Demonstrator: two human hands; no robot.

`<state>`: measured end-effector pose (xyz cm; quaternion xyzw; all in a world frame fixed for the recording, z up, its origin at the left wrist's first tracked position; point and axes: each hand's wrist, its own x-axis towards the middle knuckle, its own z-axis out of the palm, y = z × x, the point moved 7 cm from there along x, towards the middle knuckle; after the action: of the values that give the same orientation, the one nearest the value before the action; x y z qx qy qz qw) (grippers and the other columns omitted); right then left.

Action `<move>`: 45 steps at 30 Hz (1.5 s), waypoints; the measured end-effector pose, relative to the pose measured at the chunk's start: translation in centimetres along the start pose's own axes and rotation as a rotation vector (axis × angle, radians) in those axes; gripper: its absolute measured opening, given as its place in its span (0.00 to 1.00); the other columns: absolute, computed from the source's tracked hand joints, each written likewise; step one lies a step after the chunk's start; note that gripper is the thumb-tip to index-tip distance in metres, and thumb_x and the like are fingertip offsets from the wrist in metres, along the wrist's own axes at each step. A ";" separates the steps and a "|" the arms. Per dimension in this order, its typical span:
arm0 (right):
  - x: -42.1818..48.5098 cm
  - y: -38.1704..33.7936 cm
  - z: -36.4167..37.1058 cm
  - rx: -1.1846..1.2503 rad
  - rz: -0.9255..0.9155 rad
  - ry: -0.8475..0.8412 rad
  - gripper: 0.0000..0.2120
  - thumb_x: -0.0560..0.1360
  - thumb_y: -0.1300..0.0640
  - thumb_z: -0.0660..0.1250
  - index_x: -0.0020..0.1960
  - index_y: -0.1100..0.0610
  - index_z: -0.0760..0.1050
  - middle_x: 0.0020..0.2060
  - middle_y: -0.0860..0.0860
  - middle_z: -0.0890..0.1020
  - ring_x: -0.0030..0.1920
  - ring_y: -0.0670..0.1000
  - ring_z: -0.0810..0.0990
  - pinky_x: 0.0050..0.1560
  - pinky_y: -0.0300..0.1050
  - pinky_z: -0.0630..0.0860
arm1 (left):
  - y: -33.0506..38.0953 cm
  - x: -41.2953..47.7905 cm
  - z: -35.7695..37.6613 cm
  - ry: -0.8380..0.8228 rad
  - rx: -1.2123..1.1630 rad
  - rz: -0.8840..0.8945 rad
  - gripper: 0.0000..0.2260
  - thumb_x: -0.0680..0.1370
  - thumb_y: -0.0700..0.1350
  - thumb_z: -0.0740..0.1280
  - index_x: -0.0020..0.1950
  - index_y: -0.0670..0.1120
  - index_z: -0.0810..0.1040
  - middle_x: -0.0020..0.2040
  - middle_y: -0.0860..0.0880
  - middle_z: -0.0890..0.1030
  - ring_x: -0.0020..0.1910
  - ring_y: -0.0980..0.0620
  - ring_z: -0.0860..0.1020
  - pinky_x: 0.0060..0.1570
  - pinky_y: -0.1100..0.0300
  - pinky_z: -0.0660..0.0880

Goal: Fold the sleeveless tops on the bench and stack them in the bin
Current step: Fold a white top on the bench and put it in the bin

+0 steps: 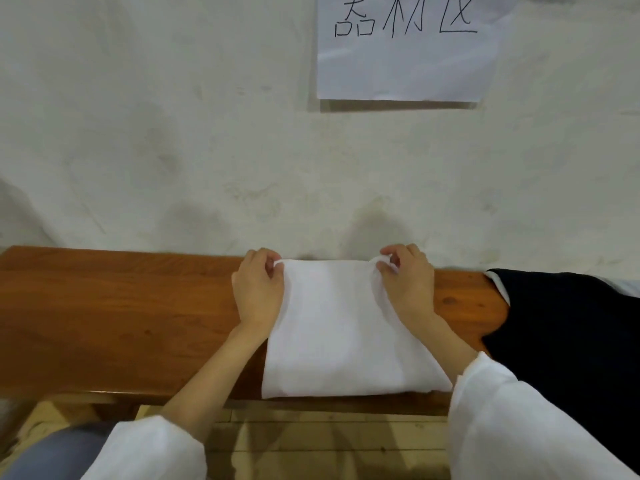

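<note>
A white sleeveless top (343,330) lies folded into a rough rectangle across the wooden bench (114,306), reaching from the wall side to the front edge. My left hand (258,289) pinches its far left corner between thumb and fingers. My right hand (408,282) pinches the far right corner the same way. A dark navy garment (568,341) lies on the bench to the right, draping over the front edge. No bin is in view.
A pale wall (207,133) rises directly behind the bench, with a paper sign (405,50) taped on it. A wooden floor (311,445) shows below the bench's front edge. The bench's left half is bare wood.
</note>
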<state>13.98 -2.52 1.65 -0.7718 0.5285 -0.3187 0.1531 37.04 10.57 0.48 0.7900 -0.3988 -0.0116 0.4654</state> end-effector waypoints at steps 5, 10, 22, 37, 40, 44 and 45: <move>-1.7 0.9 3.1 -0.215 0.031 -0.240 0.21 0.78 0.54 0.62 0.70 0.55 0.67 0.66 0.55 0.69 0.66 0.57 0.67 0.64 0.50 0.65 | -0.9 -2.2 2.0 -0.280 0.312 0.033 0.18 0.77 0.43 0.65 0.68 0.45 0.71 0.63 0.43 0.73 0.61 0.42 0.72 0.59 0.48 0.67; -8.7 -1.2 2.9 -0.345 -0.171 -0.409 0.31 0.80 0.39 0.40 0.76 0.54 0.55 0.77 0.53 0.54 0.77 0.54 0.48 0.75 0.48 0.42 | 1.8 -10.3 4.5 -0.614 0.468 0.283 0.24 0.82 0.59 0.46 0.78 0.54 0.53 0.78 0.53 0.48 0.78 0.50 0.47 0.74 0.54 0.41; -11.7 2.6 -0.8 -0.279 0.083 -0.331 0.26 0.80 0.42 0.52 0.74 0.53 0.58 0.73 0.52 0.63 0.71 0.51 0.64 0.70 0.44 0.61 | -0.4 -12.2 0.0 -0.374 0.570 0.035 0.28 0.79 0.64 0.48 0.74 0.51 0.62 0.75 0.47 0.63 0.75 0.46 0.59 0.73 0.51 0.53; -12.4 3.0 -4.8 0.169 0.373 -0.237 0.10 0.78 0.58 0.63 0.55 0.54 0.62 0.48 0.51 0.75 0.42 0.47 0.74 0.34 0.33 0.67 | 1.8 -10.9 -1.8 -0.527 -0.076 -0.343 0.17 0.78 0.42 0.66 0.64 0.47 0.67 0.61 0.48 0.74 0.49 0.53 0.76 0.44 0.63 0.74; -13.3 2.4 -7.4 0.258 0.315 -0.225 0.16 0.78 0.63 0.59 0.64 0.53 0.64 0.53 0.50 0.75 0.48 0.49 0.75 0.42 0.38 0.72 | 6.0 -11.3 -2.1 -0.609 -0.026 -0.167 0.32 0.78 0.38 0.65 0.76 0.52 0.52 0.62 0.50 0.71 0.44 0.58 0.74 0.36 0.70 0.70; -15.5 3.3 -12.0 0.252 0.255 -0.152 0.20 0.80 0.64 0.54 0.69 0.51 0.71 0.55 0.52 0.78 0.53 0.51 0.77 0.44 0.32 0.70 | 13.4 -13.8 0.0 -0.805 0.073 -0.042 0.22 0.81 0.36 0.57 0.73 0.52 0.66 0.70 0.46 0.70 0.58 0.48 0.76 0.44 0.66 0.73; -16.3 4.3 -14.0 0.255 0.278 -0.101 0.21 0.80 0.63 0.55 0.70 0.49 0.70 0.54 0.53 0.80 0.52 0.51 0.78 0.45 0.34 0.72 | 15.5 -15.0 1.0 -0.842 0.081 -0.020 0.20 0.82 0.37 0.56 0.72 0.51 0.69 0.70 0.46 0.71 0.61 0.48 0.74 0.47 0.65 0.71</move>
<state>-2.17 12.11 4.27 -0.6808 0.5770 -0.3196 0.3185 16.90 15.60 6.15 0.7376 -0.5468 -0.3223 0.2303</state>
